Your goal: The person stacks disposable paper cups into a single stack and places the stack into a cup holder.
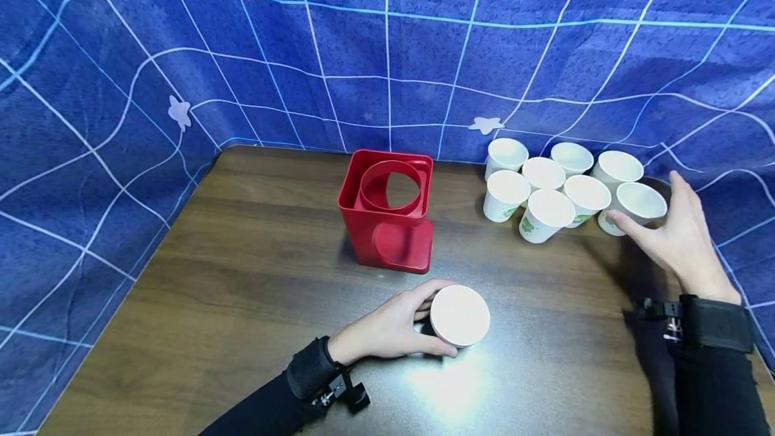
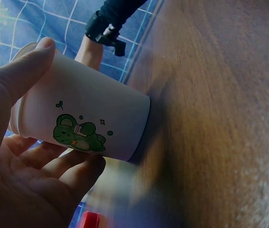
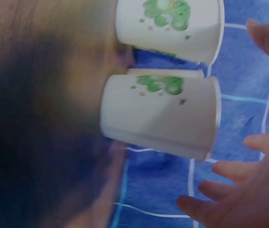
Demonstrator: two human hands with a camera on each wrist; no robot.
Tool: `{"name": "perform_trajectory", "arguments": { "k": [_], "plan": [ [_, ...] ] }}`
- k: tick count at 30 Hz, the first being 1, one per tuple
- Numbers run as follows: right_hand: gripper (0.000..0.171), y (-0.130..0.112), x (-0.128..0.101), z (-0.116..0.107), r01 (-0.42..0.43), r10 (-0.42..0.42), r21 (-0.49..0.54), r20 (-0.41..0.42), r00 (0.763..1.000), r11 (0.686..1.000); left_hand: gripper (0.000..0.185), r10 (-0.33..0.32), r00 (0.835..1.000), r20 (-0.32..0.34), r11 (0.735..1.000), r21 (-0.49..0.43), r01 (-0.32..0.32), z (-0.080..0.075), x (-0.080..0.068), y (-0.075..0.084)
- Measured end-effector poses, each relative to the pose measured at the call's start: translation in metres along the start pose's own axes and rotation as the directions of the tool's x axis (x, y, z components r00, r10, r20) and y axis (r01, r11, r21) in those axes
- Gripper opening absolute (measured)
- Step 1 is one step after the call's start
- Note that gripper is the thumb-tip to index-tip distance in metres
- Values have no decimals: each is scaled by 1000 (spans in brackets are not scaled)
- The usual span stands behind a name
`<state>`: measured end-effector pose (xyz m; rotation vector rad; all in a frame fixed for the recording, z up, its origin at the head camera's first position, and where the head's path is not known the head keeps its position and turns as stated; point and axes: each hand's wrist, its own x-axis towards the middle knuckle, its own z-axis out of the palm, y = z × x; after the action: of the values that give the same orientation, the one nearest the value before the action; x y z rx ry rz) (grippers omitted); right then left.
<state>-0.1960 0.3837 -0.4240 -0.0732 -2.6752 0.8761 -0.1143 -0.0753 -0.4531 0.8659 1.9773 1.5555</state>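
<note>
On the near middle of the table, my left hand [image 1: 396, 325] grips a white paper cup [image 1: 460, 315]. Its thumb and fingers go round the sides, and the cup stands rim up. A green cartoon animal is printed on this paper cup [image 2: 79, 133], shown in the left wrist view. My right hand [image 1: 690, 241] is at the nearest right cup [image 1: 642, 202] of a group, thumb and fingers spread on either side of it. In the right wrist view the fingers [image 3: 234, 171] are spread apart from the cup [image 3: 160, 114].
Several more white cups [image 1: 547, 210] stand close together at the back right, rims up. A red square holder [image 1: 387, 247] with a round ring inside is at the back middle. A blue patterned curtain [image 1: 387, 52] rises behind the brown wooden table [image 1: 242, 254].
</note>
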Motion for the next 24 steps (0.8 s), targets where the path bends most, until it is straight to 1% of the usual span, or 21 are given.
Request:
{"name": "perform_trajectory", "arguments": {
  "k": [3, 6, 10, 13, 18, 21, 24],
  "plan": [
    [106, 6, 3, 3, -92, 91, 32, 45, 995, 995, 83, 1, 1000, -1, 1000, 2, -1, 0, 0, 0],
    [105, 11, 4, 6, -181, 174, 66, 98, 980, 981, 83, -2, 1000, -3, 1000, 11, 2, 0, 0, 0],
    [102, 13, 5, 9, -241, 232, 69, 119, 965, 968, 83, -3, 1000, -4, 1000, 14, 3, 0, 0, 1],
    [96, 12, 5, 12, -251, 245, 53, 90, 965, 967, 82, -10, 1000, -3, 1000, 7, 10, 0, 0, 1],
    [83, 13, 1, 15, -247, 247, 18, 11, 969, 969, 82, -2, 1000, 3, 1000, 9, 2, 0, 1, 1],
    [81, 12, -2, 14, -247, 247, 0, -12, 969, 969, 82, -2, 1000, 0, 1000, 7, 2, 0, 1, 0],
    [82, 9, -7, 11, -247, 247, 0, -9, 969, 969, 82, -15, 1000, -1, 1000, -9, 15, 0, 1, 0]
  ]
}}
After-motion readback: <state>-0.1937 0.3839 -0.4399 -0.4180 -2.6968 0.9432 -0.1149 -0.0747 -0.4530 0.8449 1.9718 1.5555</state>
